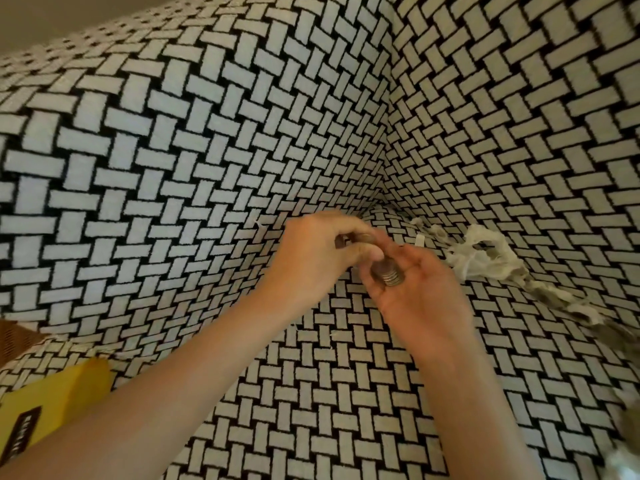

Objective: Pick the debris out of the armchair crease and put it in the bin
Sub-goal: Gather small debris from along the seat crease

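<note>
Progress looks partial: some debris is in hand, more lies in the armchair (173, 150), and the bin is not in view, so nothing can be counted as binned.

The two hands meet just above the seat, a little to 1 o'clock of the frame's middle. The right hand (420, 296) is turned palm up, its fingers curled round a stack of coins (388, 276) standing on edge against them. The left hand (320, 252), reaching in from 8 o'clock, has fingers and thumb pinched together on a flat dark coin-like piece (360, 239). It touches the right fingertips, apparently adding to the stack; blur keeps me from being sure what it is.

Left to do, as I judge it:
- shredded tissue (481, 252) at 3 o'clock of the hands, trailing along the crease (391, 209) toward 4 o'clock
- a small white scrap (419, 240) just beside the right fingertips at 1 o'clock
- carrying everything to the bin

A yellow box (59, 396) at 8 o'clock carries a black label (24, 433) with pale lettering, too blurred and oblique to read. No other writing shows.
</note>
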